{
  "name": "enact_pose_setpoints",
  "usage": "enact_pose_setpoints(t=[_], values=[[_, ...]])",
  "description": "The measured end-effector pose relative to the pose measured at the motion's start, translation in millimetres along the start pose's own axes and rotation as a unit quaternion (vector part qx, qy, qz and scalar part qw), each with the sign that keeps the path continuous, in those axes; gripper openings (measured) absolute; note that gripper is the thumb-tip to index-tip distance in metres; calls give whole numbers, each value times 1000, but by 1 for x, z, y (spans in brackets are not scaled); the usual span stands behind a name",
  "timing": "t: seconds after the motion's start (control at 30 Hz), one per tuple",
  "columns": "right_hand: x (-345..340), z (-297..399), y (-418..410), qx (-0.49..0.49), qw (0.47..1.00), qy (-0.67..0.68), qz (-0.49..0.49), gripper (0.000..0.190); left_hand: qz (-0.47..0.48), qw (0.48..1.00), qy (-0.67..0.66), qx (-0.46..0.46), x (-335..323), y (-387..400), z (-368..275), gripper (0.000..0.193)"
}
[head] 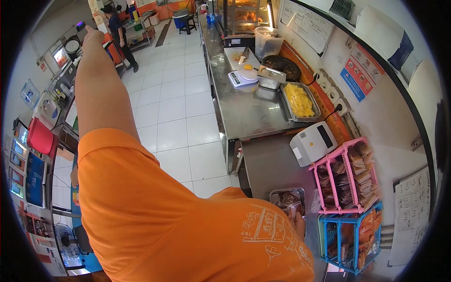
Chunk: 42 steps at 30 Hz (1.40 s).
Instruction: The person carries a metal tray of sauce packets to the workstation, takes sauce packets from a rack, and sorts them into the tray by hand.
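My left arm stretches far towards the top left, and my left hand [92, 36] is raised there, one finger seeming to point; I see nothing in it, but its other fingers are unclear. At the lower right, partly hidden by my orange shirt, my right hand [299, 225] has its fingers on a small clear plastic packet [294, 210] with reddish contents. That packet is over a metal tray [287, 190] holding dark reddish packets. Right of the tray stand a pink plastic rack [347, 164] and a blue plastic rack [339, 232], both filled with packets.
Beyond a white label printer [313, 143], a steel counter [243, 116] bears a tray of yellow food [299, 100], a digital scale [243, 77], a knife [243, 55] and a lit food warmer [243, 16]. A person [118, 31] stands in the tiled aisle. A fan [67, 239] is at lower left.
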State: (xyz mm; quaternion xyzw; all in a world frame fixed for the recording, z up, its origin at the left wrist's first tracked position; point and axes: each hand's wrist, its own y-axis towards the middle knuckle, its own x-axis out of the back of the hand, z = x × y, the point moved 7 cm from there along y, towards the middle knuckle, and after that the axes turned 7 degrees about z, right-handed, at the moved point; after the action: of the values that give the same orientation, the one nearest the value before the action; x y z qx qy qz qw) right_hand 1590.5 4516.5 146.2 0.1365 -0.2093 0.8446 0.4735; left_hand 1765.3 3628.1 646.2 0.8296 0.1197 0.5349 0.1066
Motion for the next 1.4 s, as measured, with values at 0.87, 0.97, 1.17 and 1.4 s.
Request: enact_pose_setpoints(t=[0.87, 0.97, 1.17, 1.4], values=[[32, 65, -21, 8, 979, -193, -67, 19, 653, 574, 100, -484, -568, -640, 258, 50], [53, 73, -21, 45, 963, -238, -122, 13, 512, 539, 132, -656, -576, -571, 219, 52], [101, 95, -41, -69, 954, -247, -156, 16, 614, 747, 114, -228, -580, -525, 142, 43], [193, 159, -39, -46, 942, -272, -193, 23, 627, 492, 93, -597, -601, -667, 160, 29]])
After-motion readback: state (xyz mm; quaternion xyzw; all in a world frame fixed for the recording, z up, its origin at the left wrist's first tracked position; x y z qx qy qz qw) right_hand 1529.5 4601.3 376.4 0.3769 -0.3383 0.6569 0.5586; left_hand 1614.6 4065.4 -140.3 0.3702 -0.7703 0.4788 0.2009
